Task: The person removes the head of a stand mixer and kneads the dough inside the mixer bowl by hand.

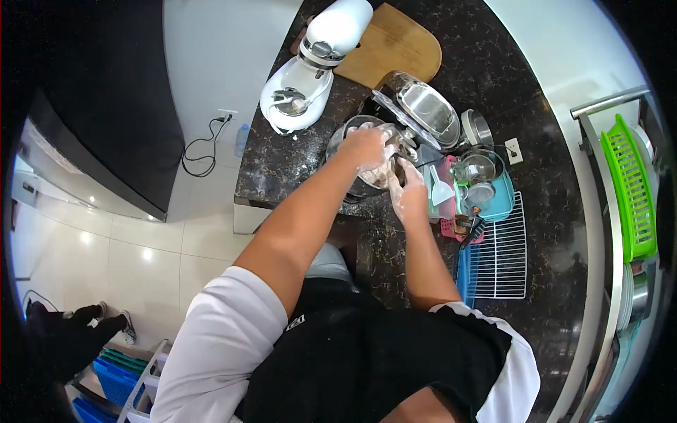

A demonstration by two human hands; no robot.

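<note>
A metal mixing bowl [333,146] stands on the dark counter, with pale, floury dough [377,176] in it. My left hand [365,146] is over the bowl, coated in flour, its fingers curled down; what they hold is hidden. At the bowl's right side, my floury right hand [409,194] has thumb and fingers closed round what looks like its rim. A shiny metal piece [403,144] shows just beyond the hands, its kind unclear. Behind the bowl stands a white stand mixer [310,77], flour scattered near its base.
A wooden board [395,44] lies at the back. A metal lidded pan [430,109] stands behind my hands. To the right are a white spatula [441,189], clear containers [479,169] and a wire rack [502,261]. A green basket [627,187] is on the right-hand shelf. Another person [77,335] stands far left.
</note>
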